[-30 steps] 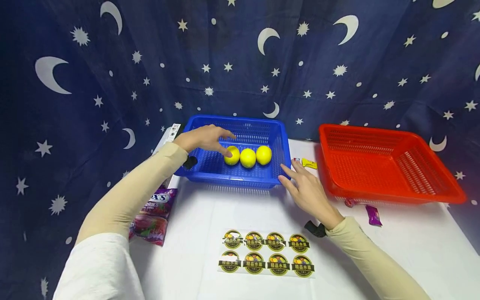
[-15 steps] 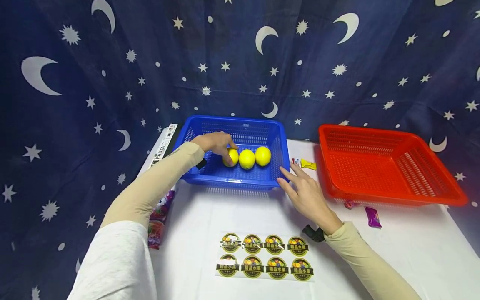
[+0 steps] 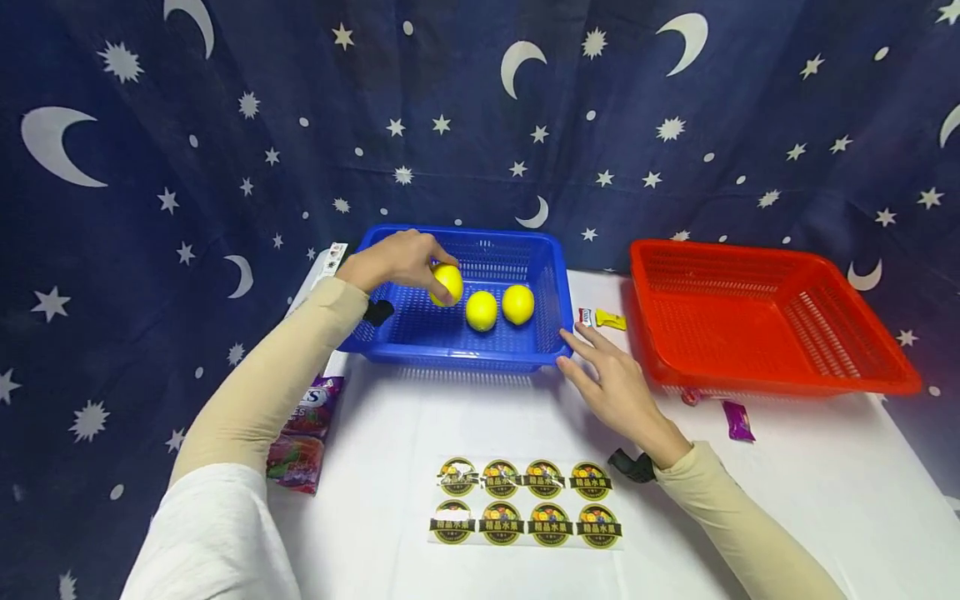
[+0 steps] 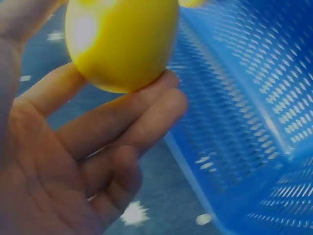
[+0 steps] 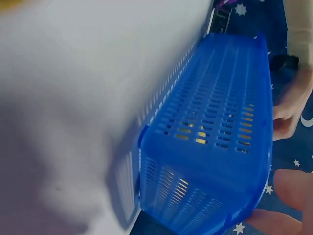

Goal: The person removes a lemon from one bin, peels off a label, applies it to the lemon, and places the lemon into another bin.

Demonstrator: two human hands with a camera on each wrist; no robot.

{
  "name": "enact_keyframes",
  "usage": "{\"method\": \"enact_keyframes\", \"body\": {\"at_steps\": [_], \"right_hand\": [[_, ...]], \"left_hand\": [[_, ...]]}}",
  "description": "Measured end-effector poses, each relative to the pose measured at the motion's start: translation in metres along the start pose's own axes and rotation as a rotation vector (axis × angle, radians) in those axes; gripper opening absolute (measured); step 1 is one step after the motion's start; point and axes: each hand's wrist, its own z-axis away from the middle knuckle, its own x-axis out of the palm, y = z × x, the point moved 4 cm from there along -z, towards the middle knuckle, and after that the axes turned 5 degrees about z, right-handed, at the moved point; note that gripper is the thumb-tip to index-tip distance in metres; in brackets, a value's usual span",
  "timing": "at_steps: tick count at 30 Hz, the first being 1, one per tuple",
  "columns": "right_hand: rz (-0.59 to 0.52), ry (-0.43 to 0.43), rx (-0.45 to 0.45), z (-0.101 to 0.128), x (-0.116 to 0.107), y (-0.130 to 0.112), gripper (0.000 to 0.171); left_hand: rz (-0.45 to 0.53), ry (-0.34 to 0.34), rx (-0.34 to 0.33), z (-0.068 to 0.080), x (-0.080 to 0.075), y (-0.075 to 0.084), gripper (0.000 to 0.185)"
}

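Over the left part of the blue basket (image 3: 450, 353), my left hand (image 3: 403, 260) holds a lemon (image 3: 447, 284) between thumb and fingers. The left wrist view shows this smooth yellow lemon (image 4: 122, 44) against the fingers, raised above the basket floor. Two more lemons lie side by side in the basket, one in the middle (image 3: 482, 311) and one to its right (image 3: 518, 305). My right hand (image 3: 617, 387) has its fingers extended, touching the basket's front right corner. In the right wrist view its fingertips (image 5: 274, 223) meet the rim.
A red basket (image 3: 757, 387) stands at the right, with a purple wrapped candy (image 3: 738, 421) before it. A yellow candy (image 3: 611, 320) lies between the baskets. A sheet of round stickers (image 3: 525, 502) lies in front; purple candy bags (image 3: 303, 442) lie at the left.
My left hand reached down to the leftmost lemon, took hold of it and lifted it up and slightly left, away from the other two. My right hand stays at the basket's corner.
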Motion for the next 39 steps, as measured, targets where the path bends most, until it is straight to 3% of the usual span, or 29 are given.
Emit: {"method": "enact_keyframes", "body": {"at_steps": [3, 6, 10, 14, 16, 18, 23, 30, 39], "right_hand": [[-0.032, 0.021, 0.003, 0.011, -0.004, 0.002, 0.050], [-0.055, 0.062, -0.015, 0.026, -0.007, 0.005, 0.049], [-0.067, 0.096, -0.030, 0.046, -0.009, 0.006, 0.047], [-0.092, 0.063, -0.060, 0.060, -0.004, 0.001, 0.044], [-0.116, 0.013, -0.082, 0.063, 0.000, -0.003, 0.044], [-0.144, -0.054, -0.095, 0.065, 0.005, -0.007, 0.046], [-0.178, -0.197, -0.109, 0.061, 0.018, -0.017, 0.053], [-0.156, -0.257, -0.127, 0.045, 0.038, -0.023, 0.059], [-0.121, -0.283, -0.078, 0.041, 0.042, -0.020, 0.058]], "left_hand": [[0.026, 0.138, 0.072, 0.034, -0.009, 0.015, 0.073], [0.028, 0.280, 0.192, 0.072, -0.001, 0.038, 0.071], [0.028, 0.427, 0.373, 0.112, 0.033, 0.072, 0.072], [0.078, 0.497, 0.468, 0.132, 0.077, 0.096, 0.071], [0.121, 0.481, 0.449, 0.133, 0.100, 0.103, 0.071], [0.156, 0.439, 0.388, 0.130, 0.120, 0.107, 0.072], [0.198, 0.302, 0.273, 0.106, 0.154, 0.112, 0.076], [0.190, 0.193, 0.225, 0.079, 0.167, 0.110, 0.080], [0.198, 0.139, 0.183, 0.078, 0.174, 0.109, 0.084]]}}
